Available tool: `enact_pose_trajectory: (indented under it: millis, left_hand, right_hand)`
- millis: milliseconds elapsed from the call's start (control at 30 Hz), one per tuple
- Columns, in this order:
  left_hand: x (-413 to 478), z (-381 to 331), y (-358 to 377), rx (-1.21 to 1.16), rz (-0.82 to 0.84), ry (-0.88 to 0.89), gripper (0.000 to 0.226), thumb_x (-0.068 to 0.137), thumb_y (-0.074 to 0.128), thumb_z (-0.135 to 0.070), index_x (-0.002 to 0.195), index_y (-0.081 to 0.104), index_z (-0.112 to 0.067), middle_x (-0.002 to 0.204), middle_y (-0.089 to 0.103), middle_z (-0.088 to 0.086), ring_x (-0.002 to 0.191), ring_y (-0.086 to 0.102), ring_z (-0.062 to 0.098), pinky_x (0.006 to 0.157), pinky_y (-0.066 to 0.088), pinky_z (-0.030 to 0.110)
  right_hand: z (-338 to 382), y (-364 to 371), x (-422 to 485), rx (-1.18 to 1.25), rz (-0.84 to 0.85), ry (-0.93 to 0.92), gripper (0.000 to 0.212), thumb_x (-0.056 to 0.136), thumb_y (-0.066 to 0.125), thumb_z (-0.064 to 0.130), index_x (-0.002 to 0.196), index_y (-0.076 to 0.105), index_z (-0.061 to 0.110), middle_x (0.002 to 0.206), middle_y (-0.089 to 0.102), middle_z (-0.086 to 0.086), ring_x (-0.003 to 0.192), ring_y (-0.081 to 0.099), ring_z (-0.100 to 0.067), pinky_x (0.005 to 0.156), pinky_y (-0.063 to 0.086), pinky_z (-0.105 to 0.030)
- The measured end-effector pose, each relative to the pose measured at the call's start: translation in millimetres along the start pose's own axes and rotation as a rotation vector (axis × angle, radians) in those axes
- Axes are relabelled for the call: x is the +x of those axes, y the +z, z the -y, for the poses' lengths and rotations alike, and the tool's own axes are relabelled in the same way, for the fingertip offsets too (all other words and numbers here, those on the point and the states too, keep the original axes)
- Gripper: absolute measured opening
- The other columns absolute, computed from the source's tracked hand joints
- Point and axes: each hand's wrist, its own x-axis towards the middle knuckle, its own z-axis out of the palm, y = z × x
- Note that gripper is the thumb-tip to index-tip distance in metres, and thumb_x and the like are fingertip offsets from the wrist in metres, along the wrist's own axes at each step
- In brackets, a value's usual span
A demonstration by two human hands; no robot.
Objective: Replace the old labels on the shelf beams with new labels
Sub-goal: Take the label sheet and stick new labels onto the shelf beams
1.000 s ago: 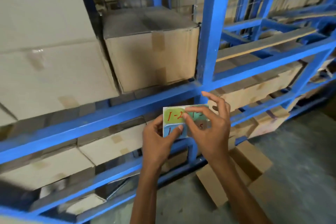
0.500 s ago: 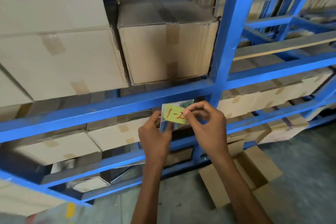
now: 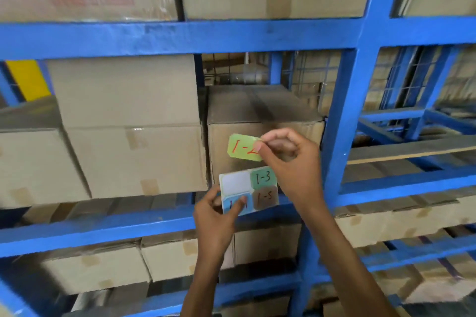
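Green label (image 3: 242, 148) reads "1-2" in red, pinched by right hand (image 3: 291, 162).

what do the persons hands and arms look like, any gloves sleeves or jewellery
Both are bare. The left hand and right hand wear no gloves, and no rings, watch or bands show. Both forearms are uncovered to the bottom of the picture, with no sleeve in view. Fingernails look short and unpainted.

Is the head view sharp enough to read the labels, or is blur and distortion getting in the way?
Head view: the peeled green label and sheet read fairly clearly, though the right hand covers the last digit; edges smear with motion blur; the blue beams bow from wide-angle distortion.
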Motion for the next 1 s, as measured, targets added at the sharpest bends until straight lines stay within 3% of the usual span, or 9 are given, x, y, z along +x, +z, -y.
enact_pose_trajectory:
  millis: [67, 200, 300, 500, 567, 733, 800, 1000]
  left_hand:
    - [10.1, -12.8, -3.5, -0.007, -0.008, 0.016, 0.035, 0.081, 0.084, -0.012, 0.106, 0.072, -0.032, 0.097, 0.081, -0.017, 0.091, 0.077, 0.005, 0.069, 0.061, 0.017]
    - [27.1, -35.9, -12.5, -0.024, -0.041, 0.058, 0.036, 0.080, 0.085, -0.010, 0.105, 0.072, -0.033, 0.093, 0.080, -0.016, 0.090, 0.077, 0.005, 0.067, 0.061, 0.018]
    - [32.7, -46.1, -19.8, -0.028, -0.054, 0.078, 0.040, 0.079, 0.085, -0.008, 0.104, 0.071, -0.037, 0.090, 0.079, -0.022, 0.090, 0.076, 0.001, 0.064, 0.061, 0.018]
    - [36.0, -45.6, -33.6, -0.038, -0.053, 0.079, 0.038, 0.074, 0.087, 0.003, 0.097, 0.078, -0.026, 0.083, 0.083, -0.003, 0.076, 0.078, 0.009, 0.065, 0.062, 0.022]
    - [36.5, -43.6, -37.6, -0.019, -0.052, 0.087, 0.038, 0.072, 0.088, 0.004, 0.097, 0.079, -0.024, 0.083, 0.083, 0.001, 0.076, 0.078, 0.012, 0.068, 0.064, 0.026]
    - [37.2, -41.3, -47.9, -0.006, -0.050, 0.080, 0.036, 0.071, 0.089, 0.002, 0.095, 0.079, -0.023, 0.081, 0.083, 0.002, 0.077, 0.080, 0.014, 0.064, 0.061, 0.020]
    - [37.6, -42.0, -50.7, -0.011, -0.054, 0.076, 0.036, 0.072, 0.088, 0.003, 0.096, 0.079, -0.021, 0.082, 0.083, 0.003, 0.078, 0.080, 0.015, 0.064, 0.061, 0.021]
    - [37.6, -44.0, -55.5, 0.017, -0.080, 0.059, 0.035, 0.073, 0.088, 0.001, 0.098, 0.078, -0.021, 0.081, 0.083, 0.003, 0.079, 0.080, 0.016, 0.068, 0.064, 0.027]
  right_hand:
    - [14.9, 6.3, 27.8, -0.016, 0.015, -0.074, 0.011, 0.087, 0.081, 0.018, 0.093, 0.073, 0.019, 0.090, 0.081, 0.009, 0.090, 0.077, -0.005, 0.074, 0.063, -0.024]
    - [45.1, 21.7, 81.1, -0.072, 0.010, -0.206, 0.017, 0.081, 0.086, 0.020, 0.092, 0.073, 0.022, 0.088, 0.079, 0.013, 0.085, 0.074, 0.004, 0.068, 0.054, -0.010]
    - [63.3, 32.1, 112.2, -0.118, -0.018, -0.293, 0.020, 0.077, 0.089, 0.024, 0.089, 0.073, 0.025, 0.086, 0.076, 0.021, 0.081, 0.073, 0.006, 0.065, 0.053, -0.007]
    - [72.6, 46.6, 157.4, -0.256, -0.076, -0.414, 0.023, 0.073, 0.092, 0.024, 0.084, 0.073, 0.020, 0.071, 0.068, 0.025, 0.072, 0.069, 0.008, 0.063, 0.047, -0.004]
    - [67.7, 49.8, 163.5, -0.279, -0.089, -0.386, 0.024, 0.073, 0.092, 0.026, 0.085, 0.073, 0.020, 0.072, 0.068, 0.025, 0.074, 0.070, 0.009, 0.062, 0.052, -0.010]
    - [57.6, 55.6, 168.8, -0.258, -0.122, -0.325, 0.024, 0.074, 0.092, 0.028, 0.086, 0.072, 0.021, 0.081, 0.075, 0.018, 0.078, 0.073, 0.003, 0.074, 0.061, -0.047]
    - [57.0, 58.7, 170.6, -0.260, -0.136, -0.325, 0.024, 0.074, 0.091, 0.030, 0.086, 0.073, 0.022, 0.083, 0.077, 0.015, 0.076, 0.072, 0.003, 0.072, 0.060, -0.050]
    - [59.0, 62.1, 175.0, -0.325, -0.161, -0.324, 0.025, 0.073, 0.090, 0.036, 0.086, 0.070, 0.031, 0.082, 0.067, 0.034, 0.082, 0.069, 0.004, 0.082, 0.056, -0.052]
